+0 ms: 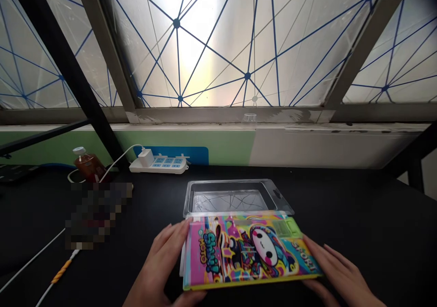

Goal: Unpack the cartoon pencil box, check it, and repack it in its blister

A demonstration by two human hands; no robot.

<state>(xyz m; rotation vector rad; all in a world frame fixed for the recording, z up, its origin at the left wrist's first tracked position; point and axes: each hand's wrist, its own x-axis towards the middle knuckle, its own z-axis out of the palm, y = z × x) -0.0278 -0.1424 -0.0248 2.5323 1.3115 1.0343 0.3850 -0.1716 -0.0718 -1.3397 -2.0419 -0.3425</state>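
Note:
A flat, brightly printed box [246, 250] with a cartoon figure and pink, yellow and blue artwork is held just above the black table [358, 216]. My left hand [164, 266] grips its left end, thumb on top. Fingers of my right hand [337, 273] wrap round its right end. Right behind the box lies a clear plastic blister tray [235, 197], hollow side up and with nothing in it.
A white power strip [160, 163] with a plugged charger sits at the back left, its white cables [37, 254] trailing across the table. A bottle of reddish drink [87, 163] stands beside it. A blurred-out object [97, 213] lies left of the box. A windowsill and glazed panes rise behind.

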